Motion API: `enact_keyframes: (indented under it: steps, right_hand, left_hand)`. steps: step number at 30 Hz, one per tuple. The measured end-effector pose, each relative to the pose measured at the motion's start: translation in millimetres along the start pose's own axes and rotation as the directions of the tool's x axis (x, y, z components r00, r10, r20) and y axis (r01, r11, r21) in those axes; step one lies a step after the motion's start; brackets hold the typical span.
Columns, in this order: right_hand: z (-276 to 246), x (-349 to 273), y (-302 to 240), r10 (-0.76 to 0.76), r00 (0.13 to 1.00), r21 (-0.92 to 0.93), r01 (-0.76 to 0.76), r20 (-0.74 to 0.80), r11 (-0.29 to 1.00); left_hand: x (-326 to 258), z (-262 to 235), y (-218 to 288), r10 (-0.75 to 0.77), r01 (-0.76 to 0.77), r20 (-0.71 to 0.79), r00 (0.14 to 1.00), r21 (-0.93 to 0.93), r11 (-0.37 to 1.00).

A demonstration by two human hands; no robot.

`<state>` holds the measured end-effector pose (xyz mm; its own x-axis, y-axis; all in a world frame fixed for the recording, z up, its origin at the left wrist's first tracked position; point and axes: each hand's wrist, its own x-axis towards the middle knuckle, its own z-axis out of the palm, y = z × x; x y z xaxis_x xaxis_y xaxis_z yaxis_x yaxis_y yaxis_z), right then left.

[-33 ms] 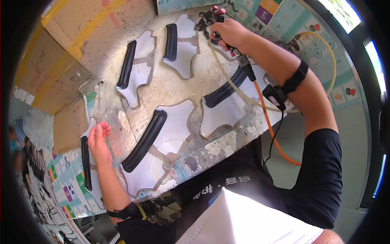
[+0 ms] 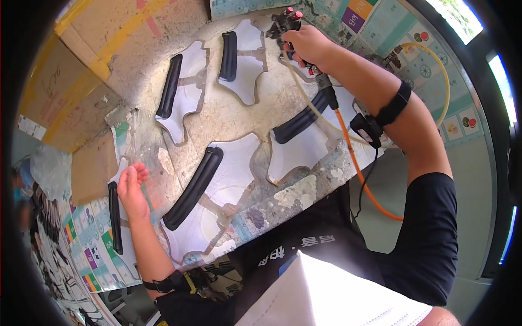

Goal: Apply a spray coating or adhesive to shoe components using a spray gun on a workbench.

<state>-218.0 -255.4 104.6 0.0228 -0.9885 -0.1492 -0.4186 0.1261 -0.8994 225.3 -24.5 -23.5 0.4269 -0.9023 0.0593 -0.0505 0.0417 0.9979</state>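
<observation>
My right hand (image 2: pixel 309 46) is wrapped round a spray gun (image 2: pixel 285 26) with red knobs, at the far right of the worktop. An orange hose (image 2: pixel 350 144) and a yellowish tube (image 2: pixel 298 81) run from the gun. Near the left edge of the worktop, my left hand (image 2: pixel 133 187) is held with loosely curled, parted fingers and nothing in them. Close beside it is a pale shaped piece with a black padded strip (image 2: pixel 114 217), partly hidden by my forearm. Similar pieces lie spread out, among them a near one (image 2: pixel 234 163) and a far one (image 2: pixel 242 76).
The worktop (image 2: pixel 239 119) is stained with dried residue. Cardboard (image 2: pixel 125 32) with yellow tape walls off the far left, and patterned sheeting (image 2: pixel 391 32) covers the far right. A small black box (image 2: pixel 365 130) with a cable hangs by my right forearm.
The spray gun has tilted slightly in my right hand, its lower end and the orange hose shifting a little left. My left hand and the pieces stay put.
</observation>
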Motion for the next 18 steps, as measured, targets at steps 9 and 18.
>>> enact_keyframes:
  steps: [9, 18]
  right_hand:
    - [-14.7, -32.3, -5.9, 0.008, 0.975, 0.007, -0.01, 0.224, 1.0]
    - [-11.0, -52.1, -5.5, 0.042, 0.993, 0.053, -0.048, 0.112, 0.997]
  left_hand:
    - [0.4, 1.3, 0.7, -0.006, 0.006, -0.009, 1.0, 0.009, 1.0]
    - [-0.3, -0.8, 0.0, -0.004, 0.004, 0.002, 1.0, -0.013, 1.0]
